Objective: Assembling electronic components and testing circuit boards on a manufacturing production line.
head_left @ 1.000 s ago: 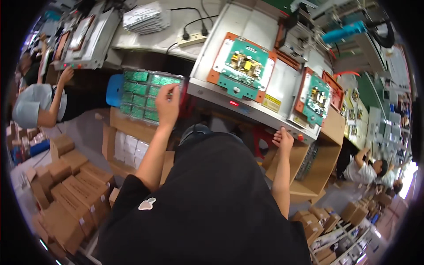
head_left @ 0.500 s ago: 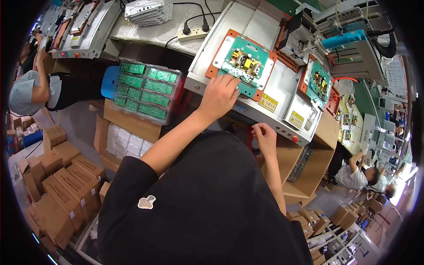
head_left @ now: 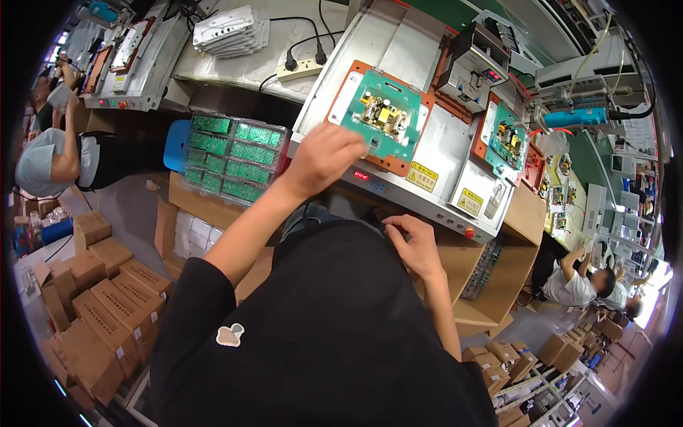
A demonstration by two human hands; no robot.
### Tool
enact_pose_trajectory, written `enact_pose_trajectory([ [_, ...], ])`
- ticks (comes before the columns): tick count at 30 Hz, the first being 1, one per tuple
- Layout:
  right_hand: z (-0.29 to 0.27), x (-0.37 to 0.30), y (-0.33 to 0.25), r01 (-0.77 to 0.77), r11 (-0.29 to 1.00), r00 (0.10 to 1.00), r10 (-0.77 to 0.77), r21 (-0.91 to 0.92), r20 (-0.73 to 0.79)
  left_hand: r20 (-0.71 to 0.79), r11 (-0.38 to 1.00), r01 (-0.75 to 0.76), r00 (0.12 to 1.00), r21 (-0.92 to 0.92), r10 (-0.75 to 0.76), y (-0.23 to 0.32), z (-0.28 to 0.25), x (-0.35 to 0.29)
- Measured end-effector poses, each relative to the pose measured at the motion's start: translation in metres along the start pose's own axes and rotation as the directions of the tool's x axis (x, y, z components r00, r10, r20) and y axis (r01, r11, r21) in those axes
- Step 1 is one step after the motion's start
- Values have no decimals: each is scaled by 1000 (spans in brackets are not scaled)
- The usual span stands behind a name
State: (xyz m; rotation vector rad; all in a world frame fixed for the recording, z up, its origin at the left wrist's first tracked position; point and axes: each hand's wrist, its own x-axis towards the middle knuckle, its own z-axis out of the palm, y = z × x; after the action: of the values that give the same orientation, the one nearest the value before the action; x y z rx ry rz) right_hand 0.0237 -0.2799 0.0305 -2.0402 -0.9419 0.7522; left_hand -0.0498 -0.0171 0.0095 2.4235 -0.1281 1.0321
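Note:
My left hand [head_left: 325, 161] is above the front edge of the grey machine, by the near left corner of a green fixture plate [head_left: 355, 129]. Its fingers are curled and pressed together; whether anything small is between them is hidden by blur. A circuit board [head_left: 385, 114] with a yellow transformer and other parts lies on the plate, inside an orange-brown frame [head_left: 395, 168]. My right hand [head_left: 415, 247] hovers near my lap, in front of the machine. It is loosely bent, thumb and forefinger apart, with nothing visible in it.
A clear tray [head_left: 235, 155] of green circuit boards stands left of the machine. Further right are a second fixture holding a board [head_left: 508, 142] and a red button [head_left: 469, 233]. White plates [head_left: 229, 33] are stacked on the bench near a power strip [head_left: 298, 68]. Open cartons stand below.
My left hand has moved left and toward me, off the front edge of the fixture. My right hand has come lower and slightly left. The view has shifted a little.

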Motion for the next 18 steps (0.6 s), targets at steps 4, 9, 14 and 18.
enact_pose_trajectory([
  [4,-33,38,-28,178,982,970,-187,-70,-155,-204,978,-147,963,147,175,-31,5,107],
  [9,-48,188,-12,345,865,828,-464,-365,-316,-113,994,43,993,99,-32,-63,15,192],
  [14,-16,254,11,127,706,987,-158,-697,20,-180,929,225,942,-293,-285,-25,-21,116],
  [18,8,252,-3,235,633,950,-309,-738,38,250,526,739,652,-421,-716,10,-71,-11],
])
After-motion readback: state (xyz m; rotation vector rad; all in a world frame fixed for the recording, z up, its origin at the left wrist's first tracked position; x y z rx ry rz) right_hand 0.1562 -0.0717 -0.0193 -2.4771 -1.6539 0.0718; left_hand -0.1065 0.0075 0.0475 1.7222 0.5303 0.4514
